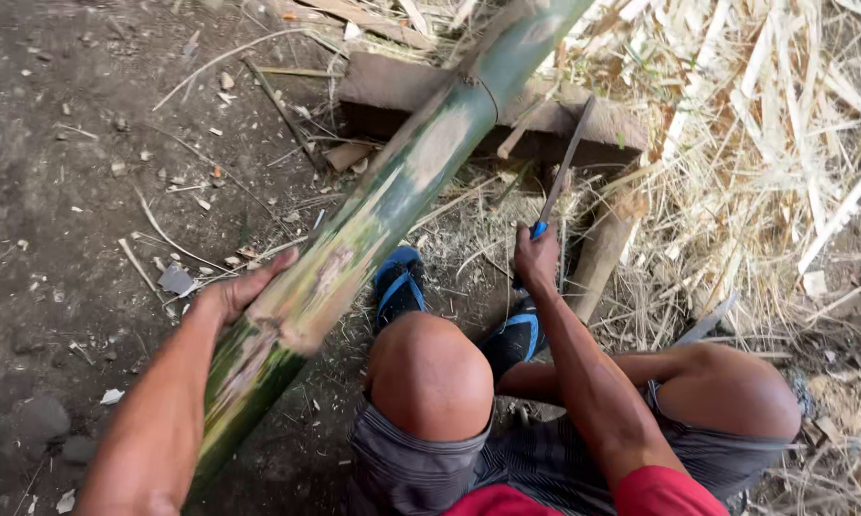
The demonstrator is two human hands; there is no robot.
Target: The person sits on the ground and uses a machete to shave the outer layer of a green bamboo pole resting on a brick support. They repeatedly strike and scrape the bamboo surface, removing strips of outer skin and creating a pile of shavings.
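- left hand [234, 291] has its fingers wrapped around a thick green bamboo pole [373, 215], which slants across a wooden block [392, 86].
- right hand [535, 256] grips a blue-handled knife [559, 177], blade upward, beside the pole.

I am seeing a wooden block [382, 91] lying on the dirt ground [58, 191], with a heap of pale bamboo splinters [765, 143] piling up beside it. Blue sandals [399, 282] are resting on the ground, and a short log [602, 253] is leaning near the block.
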